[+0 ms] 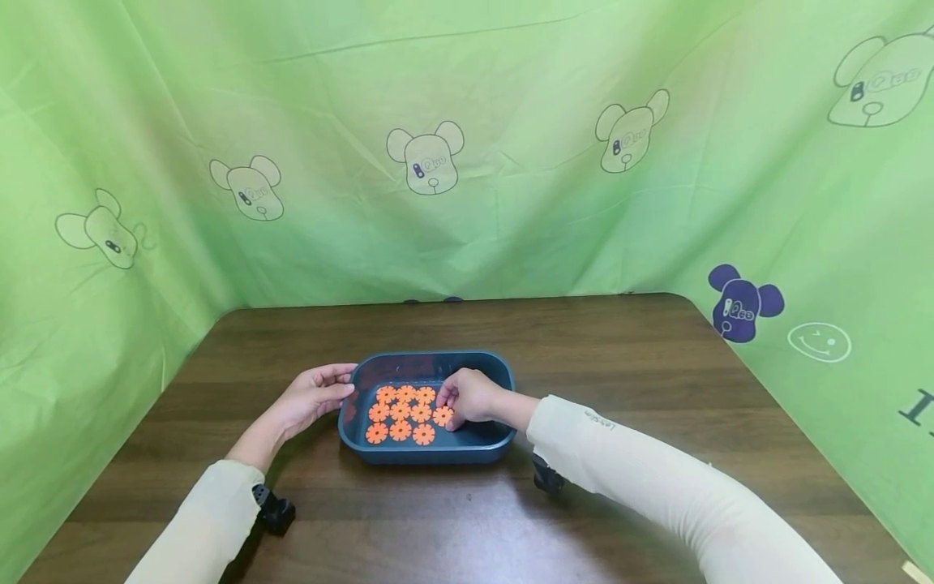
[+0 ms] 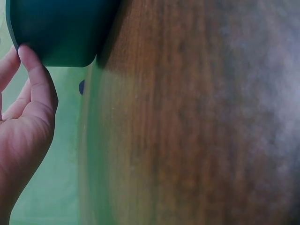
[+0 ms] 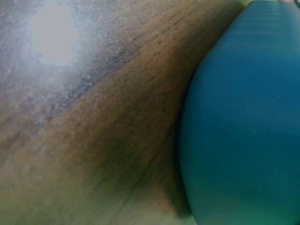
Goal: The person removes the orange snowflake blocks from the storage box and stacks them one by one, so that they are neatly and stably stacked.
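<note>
A dark blue oblong plastic basin (image 1: 426, 456) stands on the table, with several orange notched, flower-shaped discs (image 1: 400, 411) laid in rows on its floor. My left hand (image 1: 312, 399) holds the basin's left end by the rim, the thumb and fingertips meeting its edge. The left wrist view shows that hand (image 2: 30, 122) at the edge of the basin wall (image 2: 61, 33). Inside the basin, my right hand (image 1: 474, 396) pinches one orange disc (image 1: 443, 416) at the right side of the rows. Only the basin's outer wall (image 3: 243, 122) fills the right wrist view; the right hand's fingers are hidden there.
The brown wooden table (image 1: 620, 357) extends around the basin. A green cloth (image 1: 511, 227) printed with mouse-like heads hangs behind and at both sides. Black wrist cameras (image 1: 273, 511) sit under both pale sleeves (image 1: 642, 470). A small pale object (image 1: 916, 572) shows at the lower right corner.
</note>
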The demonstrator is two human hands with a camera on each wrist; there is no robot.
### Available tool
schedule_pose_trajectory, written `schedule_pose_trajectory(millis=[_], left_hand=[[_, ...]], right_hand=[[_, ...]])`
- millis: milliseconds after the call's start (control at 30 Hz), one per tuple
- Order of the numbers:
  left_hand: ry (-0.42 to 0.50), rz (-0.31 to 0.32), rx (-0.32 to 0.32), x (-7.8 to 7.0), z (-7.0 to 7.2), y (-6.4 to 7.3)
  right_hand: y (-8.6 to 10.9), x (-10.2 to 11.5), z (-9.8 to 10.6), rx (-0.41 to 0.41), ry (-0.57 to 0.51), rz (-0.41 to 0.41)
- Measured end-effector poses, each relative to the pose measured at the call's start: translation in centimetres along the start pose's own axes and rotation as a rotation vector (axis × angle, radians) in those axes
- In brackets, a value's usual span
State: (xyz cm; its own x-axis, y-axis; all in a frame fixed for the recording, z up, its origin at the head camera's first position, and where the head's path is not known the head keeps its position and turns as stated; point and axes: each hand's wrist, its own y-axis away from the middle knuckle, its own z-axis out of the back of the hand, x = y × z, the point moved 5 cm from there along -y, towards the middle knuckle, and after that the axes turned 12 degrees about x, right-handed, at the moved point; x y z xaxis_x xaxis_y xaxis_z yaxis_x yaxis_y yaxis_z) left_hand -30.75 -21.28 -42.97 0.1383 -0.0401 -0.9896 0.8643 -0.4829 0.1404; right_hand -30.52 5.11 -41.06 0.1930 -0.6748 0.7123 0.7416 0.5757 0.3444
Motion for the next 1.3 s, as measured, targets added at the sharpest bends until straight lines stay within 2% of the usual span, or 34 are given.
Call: schedule_pose_trajectory(millis=[400, 733, 1300], left_hand=[[-0.007, -0.003, -0.001, -0.22, -0.21, 0.15], [-0.018, -0.001, -0.002, -0.28, -0.09, 0.18], [-0.026, -0.011, 0.006, -0.27, -0.08, 0.23]], right_hand=[[0.17, 0.25, -0.16, -0.006, -0.014, 0.01], [0.33, 0.53, 0.0, -0.014, 0.029, 0.024], [0.45, 0.26, 0.19, 0.007, -0.094, 0.012]])
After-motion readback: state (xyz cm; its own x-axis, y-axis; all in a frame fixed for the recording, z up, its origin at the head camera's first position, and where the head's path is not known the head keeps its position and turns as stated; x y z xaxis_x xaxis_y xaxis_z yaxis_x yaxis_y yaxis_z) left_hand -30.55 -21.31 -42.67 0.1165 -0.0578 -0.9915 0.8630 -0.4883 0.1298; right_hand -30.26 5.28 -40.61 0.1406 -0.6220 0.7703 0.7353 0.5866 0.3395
